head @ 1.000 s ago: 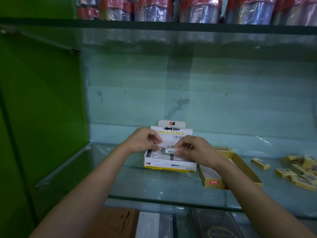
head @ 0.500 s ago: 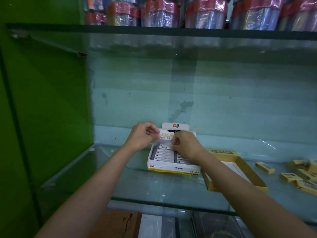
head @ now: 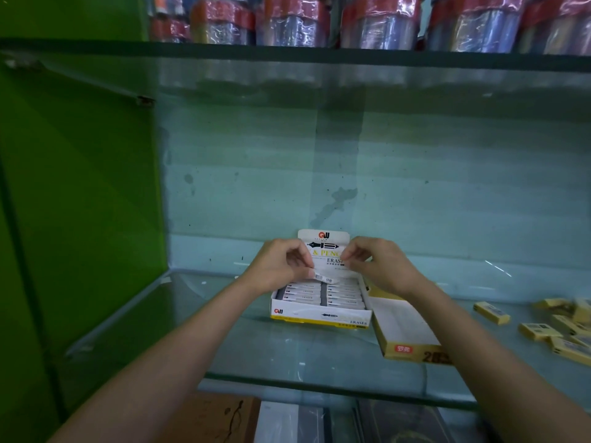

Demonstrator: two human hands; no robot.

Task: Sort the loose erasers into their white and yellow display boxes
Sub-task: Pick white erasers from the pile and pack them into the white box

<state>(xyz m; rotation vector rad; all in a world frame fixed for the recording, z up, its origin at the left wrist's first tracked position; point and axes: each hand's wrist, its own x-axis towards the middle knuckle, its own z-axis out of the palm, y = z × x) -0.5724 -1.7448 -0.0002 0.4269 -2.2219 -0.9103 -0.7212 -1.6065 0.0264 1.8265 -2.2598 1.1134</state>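
The white display box (head: 319,314) stands mid-shelf with its lid upright, packed with two columns of white erasers. My left hand (head: 281,263) pinches one white eraser (head: 323,278) by its end, tilted over the box's back row. My right hand (head: 377,263) hovers beside it with fingers curled against the lid's front; I see nothing between them. The yellow display box (head: 412,351) lies open to the right, partly under my right forearm, its white floor bare. Several loose yellow erasers (head: 540,330) are scattered at the far right, one apart (head: 491,312).
Everything sits on a glass shelf whose front edge (head: 319,383) runs across below my arms. A green side wall (head: 80,203) closes the left. An upper glass shelf carries wrapped packs (head: 287,24). Flat items show beneath the glass.
Both hands moved from the box's middle to its back by the lid. The white eraser, earlier held between both hands, is now in my left hand alone.
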